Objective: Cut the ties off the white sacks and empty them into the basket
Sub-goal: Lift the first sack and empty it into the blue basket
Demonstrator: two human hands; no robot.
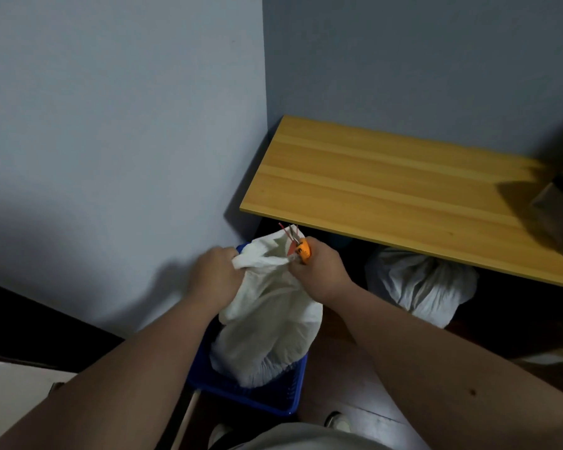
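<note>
a: soft white cloth sack standing in blue plastic basket, neck pulled apart by left hand, fingers curled into cloth; right hand gripping cloth plus orange-handled scissors.

b: not emptied yet. second tied white sack waiting under wooden table.

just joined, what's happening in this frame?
A person stands over a blue basket with a white sack sitting in it. The left hand grips the sack's gathered top, and the right hand holds orange-handled scissors at the neck. A second white sack sits tied on the floor under the wooden table.
</note>
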